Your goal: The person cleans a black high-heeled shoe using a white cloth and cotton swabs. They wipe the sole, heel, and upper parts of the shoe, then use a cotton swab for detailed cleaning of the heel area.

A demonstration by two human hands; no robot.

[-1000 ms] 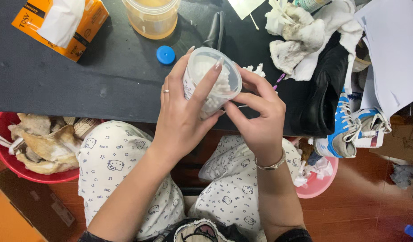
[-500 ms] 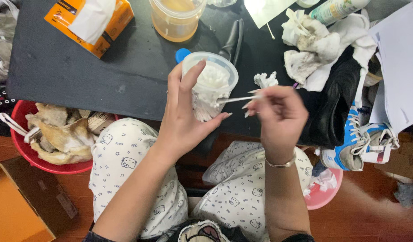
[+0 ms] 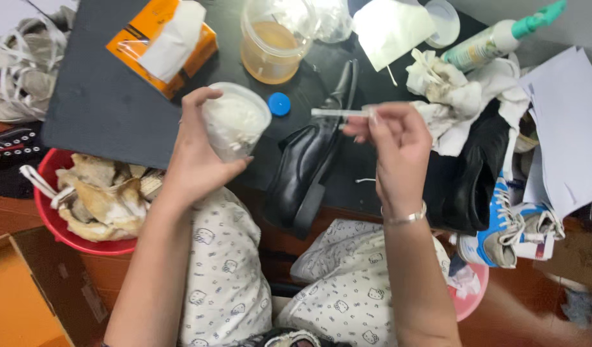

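Nearest, a clear tub of cotton swabs (image 3: 235, 122) is gripped by the left hand (image 3: 199, 151) above the table edge. A single swab (image 3: 338, 112) is pinched w/ right hand (image 3: 389, 141) fingertips over the black shoe (image 3: 309, 160). Beyond: blue cap (image 3: 278, 104), amber-liquid jar (image 3: 270, 42), orange tissue box (image 3: 164, 42).

My desk, seen from above.
Tissue box (image 3: 162, 44) upper left, jar (image 3: 271, 40) right of it, shoe (image 3: 309, 160) centre, basin (image 3: 71, 218) lower left.
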